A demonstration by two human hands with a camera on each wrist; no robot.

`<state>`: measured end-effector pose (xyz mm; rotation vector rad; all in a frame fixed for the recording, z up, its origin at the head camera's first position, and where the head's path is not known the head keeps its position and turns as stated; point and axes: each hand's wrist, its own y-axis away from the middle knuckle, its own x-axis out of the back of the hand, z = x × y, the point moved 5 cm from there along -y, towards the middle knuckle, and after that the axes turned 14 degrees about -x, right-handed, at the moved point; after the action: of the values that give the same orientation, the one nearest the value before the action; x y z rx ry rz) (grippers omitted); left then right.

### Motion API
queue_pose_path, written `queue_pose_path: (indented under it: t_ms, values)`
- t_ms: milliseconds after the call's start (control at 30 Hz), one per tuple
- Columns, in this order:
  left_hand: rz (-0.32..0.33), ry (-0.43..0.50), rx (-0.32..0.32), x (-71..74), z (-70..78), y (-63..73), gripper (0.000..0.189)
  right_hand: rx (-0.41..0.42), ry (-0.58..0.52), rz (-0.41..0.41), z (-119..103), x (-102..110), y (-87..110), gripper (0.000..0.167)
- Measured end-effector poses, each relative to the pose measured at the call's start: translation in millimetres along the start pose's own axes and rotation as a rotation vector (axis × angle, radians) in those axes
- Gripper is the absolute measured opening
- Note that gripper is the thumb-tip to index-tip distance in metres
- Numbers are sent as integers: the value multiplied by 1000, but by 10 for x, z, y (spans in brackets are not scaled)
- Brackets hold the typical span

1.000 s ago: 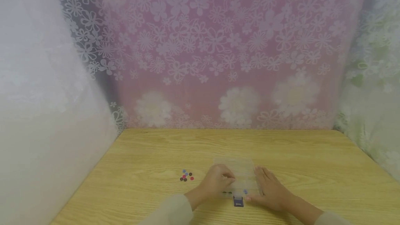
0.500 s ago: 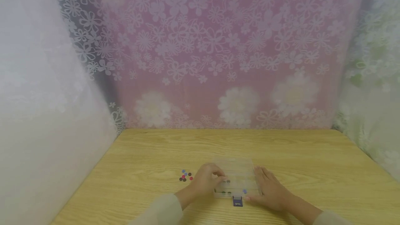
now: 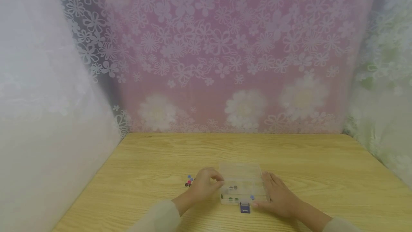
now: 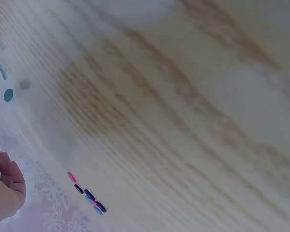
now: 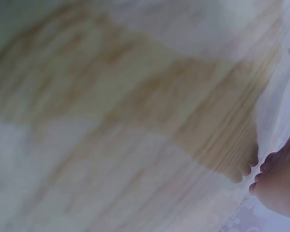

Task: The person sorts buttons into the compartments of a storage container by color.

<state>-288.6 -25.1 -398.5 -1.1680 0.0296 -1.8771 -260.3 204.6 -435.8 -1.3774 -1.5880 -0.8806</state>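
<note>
My left hand hovers by the left edge of a clear plastic divided box, thumb and index finger close together. Nothing shows in its loosely bent fingers in the left wrist view. Flat against the box's right side lies my right hand, fingers straight, thumb at the front near a dark blue latch. Inside the box are dark discs, green discs and a blue piece. Left of the left hand, small round discs in pink, black and blue form a pile, partly hidden.
A wood-grain table carries everything. Behind it hangs a pink flowered curtain, and pale sheets flank both sides.
My left hand has drawn leftward from over the box to beside it, uncovering dark discs inside and covering part of the pile. The right hand stays in place.
</note>
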Motion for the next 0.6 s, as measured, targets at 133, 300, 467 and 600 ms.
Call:
queue_pose_path:
  t_ms: [133, 300, 467, 600]
  values:
    - [0, 17, 8, 27, -33, 32, 9, -1, -9, -3, 1, 5, 4, 105]
    - [2, 12, 32, 62, -125, 64, 9, 1, 0, -5, -9, 13, 11, 105]
    - [28, -42, 20, 108, -206, 105, 7, -3, -7, -14, -34, 36, 19, 106]
    - [37, -64, 20, 132, -265, 144, 5, -3, -8, -16, -47, 42, 20, 106]
